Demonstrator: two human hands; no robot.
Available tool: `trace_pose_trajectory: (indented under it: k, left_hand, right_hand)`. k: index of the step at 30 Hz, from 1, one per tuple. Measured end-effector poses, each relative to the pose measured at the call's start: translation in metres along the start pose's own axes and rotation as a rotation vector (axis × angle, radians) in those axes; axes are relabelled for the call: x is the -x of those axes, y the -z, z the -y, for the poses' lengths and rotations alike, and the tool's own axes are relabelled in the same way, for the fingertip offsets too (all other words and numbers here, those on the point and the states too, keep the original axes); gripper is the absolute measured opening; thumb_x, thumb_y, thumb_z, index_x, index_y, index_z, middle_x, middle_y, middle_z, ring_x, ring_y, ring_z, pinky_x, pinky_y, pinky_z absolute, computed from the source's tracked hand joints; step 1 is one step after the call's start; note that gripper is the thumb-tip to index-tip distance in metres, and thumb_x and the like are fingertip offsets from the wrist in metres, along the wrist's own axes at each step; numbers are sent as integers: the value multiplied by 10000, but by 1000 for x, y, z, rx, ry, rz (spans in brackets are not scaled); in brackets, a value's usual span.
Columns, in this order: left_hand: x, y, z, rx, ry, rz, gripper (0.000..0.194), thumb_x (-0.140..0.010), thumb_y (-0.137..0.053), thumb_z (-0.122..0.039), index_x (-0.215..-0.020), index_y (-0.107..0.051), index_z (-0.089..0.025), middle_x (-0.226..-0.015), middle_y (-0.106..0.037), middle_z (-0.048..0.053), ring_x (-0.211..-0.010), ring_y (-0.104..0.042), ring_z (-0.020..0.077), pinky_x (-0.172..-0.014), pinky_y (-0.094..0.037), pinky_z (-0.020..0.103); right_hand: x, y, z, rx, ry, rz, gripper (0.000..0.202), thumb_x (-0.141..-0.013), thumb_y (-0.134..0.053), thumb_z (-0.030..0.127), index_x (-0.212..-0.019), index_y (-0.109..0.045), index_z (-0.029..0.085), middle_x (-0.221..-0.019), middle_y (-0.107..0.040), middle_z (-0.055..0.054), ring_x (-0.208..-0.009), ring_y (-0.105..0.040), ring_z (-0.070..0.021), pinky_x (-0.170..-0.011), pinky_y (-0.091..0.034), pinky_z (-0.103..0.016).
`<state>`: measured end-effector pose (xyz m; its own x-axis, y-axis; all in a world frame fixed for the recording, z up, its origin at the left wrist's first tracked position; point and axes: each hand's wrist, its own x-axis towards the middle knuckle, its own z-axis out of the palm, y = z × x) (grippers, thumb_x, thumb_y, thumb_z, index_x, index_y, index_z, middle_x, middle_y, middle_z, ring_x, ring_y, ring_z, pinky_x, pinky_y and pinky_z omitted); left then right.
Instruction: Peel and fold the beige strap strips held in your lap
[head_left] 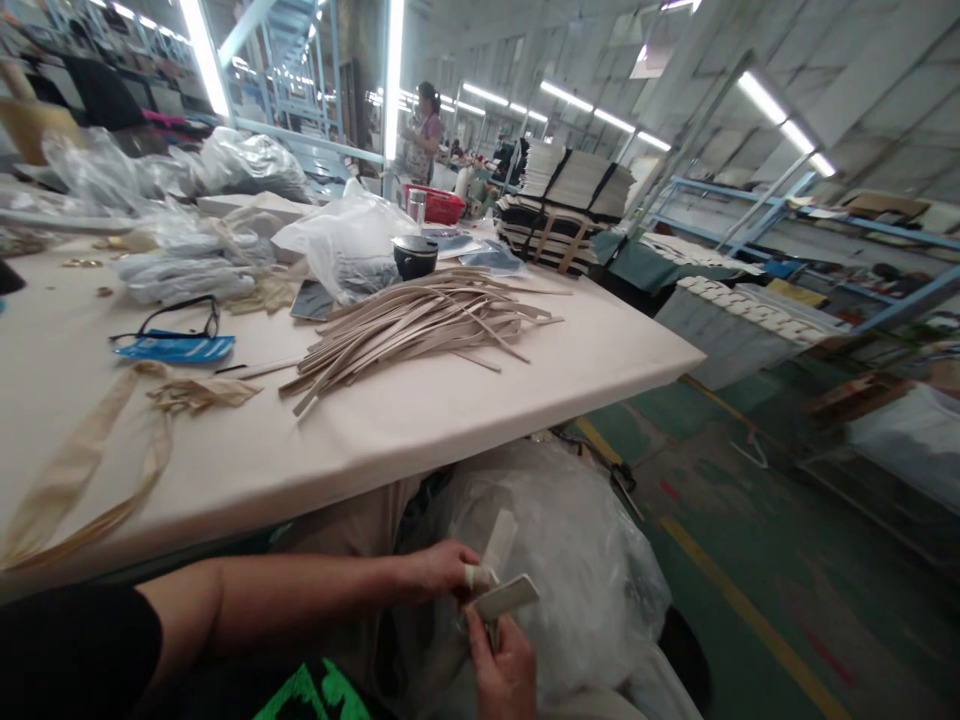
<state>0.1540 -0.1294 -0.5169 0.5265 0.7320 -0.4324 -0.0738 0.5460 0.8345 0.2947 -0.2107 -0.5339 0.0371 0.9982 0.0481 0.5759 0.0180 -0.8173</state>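
Below the table's front edge, my left hand (442,570) is closed, with a pale wrap around one finger. It pinches a pale beige strip (499,538) whose end sticks up past the fingers. My right hand (504,668) is closed just below it, thumb and fingers gripping a flat beige piece (508,598) with a light edge. The two hands almost touch. Whether the strip and the flat piece are joined is hidden by my fingers. Directly behind them sits a large clear plastic bag (570,550) with pale contents.
A pile of long beige strips (420,320) lies on the table (420,425). Left of it are glasses (176,320), a blue packet (176,346) and cloth ties (82,450). A dark cup (415,258) stands behind. Another person (429,130) is in the background.
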Motion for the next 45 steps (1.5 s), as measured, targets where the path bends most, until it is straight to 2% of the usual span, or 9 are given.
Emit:
trace_pose_trajectory:
  k: [5, 8, 11, 17, 20, 24, 28, 36, 45]
  left_hand:
    - [3, 1, 5, -105, -79, 85, 426, -600, -709, -501, -730, -706, -95, -613, -572, 1, -582, -457, 95, -602, -373, 220]
    - [5, 4, 1, -210, -87, 57, 454, -652, -663, -520, -836, -717, -108, -658, -591, -2, -599, -467, 105, -598, -380, 216]
    - [7, 7, 2, -389, -98, 89, 404, -681, -637, -487, -834, -716, -121, -617, -552, -28, -579, -442, 98, -563, -366, 197]
    - [10, 7, 12, -737, -144, 191, 231, -718, -587, -296, -850, -717, -158, -571, -484, -55, -559, -412, 75, -516, -326, 155]
    - [12, 6, 10, -833, -166, 202, 234, -728, -590, -318, -846, -722, -164, -536, -440, -58, -534, -383, 66, -496, -303, 147]
    - [13, 7, 8, -877, -185, 214, 314, -738, -602, -429, -866, -724, -170, -536, -435, -59, -532, -371, 63, -508, -307, 147]
    - [14, 9, 10, -886, -168, 215, 323, -742, -596, -439, -867, -725, -171, -545, -447, -60, -526, -358, 63, -505, -302, 151]
    - [15, 7, 3, -883, -165, 238, 351, -735, -614, -460, -865, -725, -153, -542, -479, -59, -497, -340, 56, -489, -287, 162]
    - [20, 11, 10, -1077, -146, 310, 196, -689, -670, -355, -811, -721, -210, -496, -451, -55, -487, -389, 70, -463, -264, 170]
  right_hand:
    - [-1, 16, -8, -109, -203, -60, 458, -734, -577, 608, -652, -672, 168, -529, -600, -21, -531, -540, -158, -520, -409, -240]
    - [-3, 29, -6, -211, -335, -117, 516, -719, -607, 603, -940, -697, 146, -660, -662, -16, -518, -540, -136, -546, -443, -232]
    - [-7, 36, -4, -336, -363, -78, 622, -719, -640, 563, -1174, -605, 140, -862, -692, -34, -560, -551, -123, -571, -469, -230]
    - [-11, 43, -5, -465, -408, -174, 514, -721, -674, 506, -1070, -664, 128, -1055, -672, -96, -625, -585, -141, -564, -484, -241]
    - [-9, 48, -3, -434, -415, -171, 504, -700, -688, 516, -1016, -690, 125, -992, -696, -93, -689, -613, -176, -582, -498, -249]
    - [-7, 50, -1, -412, -419, -159, 492, -685, -695, 525, -955, -707, 113, -991, -699, -98, -776, -626, -214, -627, -523, -273]
    - [-7, 52, 1, -457, -434, -197, 517, -690, -691, 527, -999, -690, 112, -1049, -682, -106, -800, -622, -216, -588, -517, -259]
    - [-7, 56, 7, -400, -457, -303, 517, -623, -745, 519, -896, -714, 80, -833, -716, -98, -712, -628, -212, -607, -504, -257]
    - [-4, 68, -21, -476, -513, -488, 525, -624, -766, 475, -942, -694, 64, -792, -708, -103, -636, -605, -193, -504, -478, -260]
